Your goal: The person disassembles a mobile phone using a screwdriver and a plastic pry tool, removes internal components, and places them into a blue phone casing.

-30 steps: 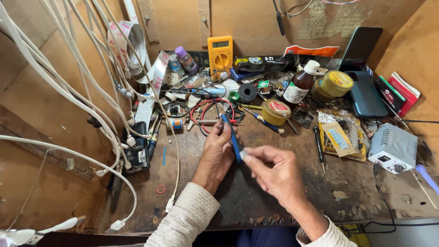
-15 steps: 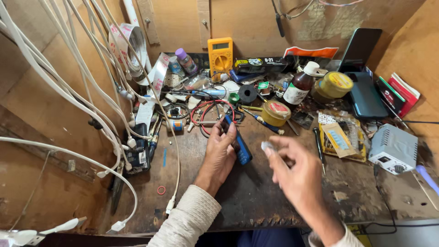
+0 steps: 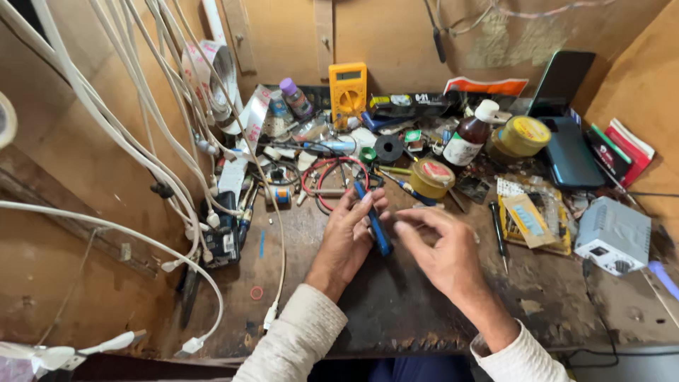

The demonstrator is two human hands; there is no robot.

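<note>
**Blue-handled tool held at mid-frame, other hand closing in**

Head view: Your left hand [image 3: 348, 237] sits just left of centre in the frame, fingers curled round a slim blue-handled tool [image 3: 373, 221] that slants from upper left to lower right across the palm. Your right hand [image 3: 442, 249] lies just right of centre, loosely open with fingers half bent, the forefinger tip close beside the tool's lower end; it grips nothing that shows. Both hands hover over the dark, scarred table [image 3: 396, 311].

The step in hand looks like readying or working on the tool's tip. The next move probably calls for a fine pinch from your right hand right at the tool's end, with the left keeping the handle steady and clear of the red wire loop [image 3: 327, 185] just above your knuckles.

Much here is hard to read. The tool's working end is hidden between your fingers, so you cannot tell what sort of tip it has. Whether the right fingertips touch the tool or stop short is unclear. A thin pale strand near your right fingers is too faint to identify. The yellow multimeter [image 3: 347, 92] at top centre and the round yellow tin [image 3: 432, 177] stand apart, untouched. The white cables [image 3: 141, 141] at left run out of frame.
</note>
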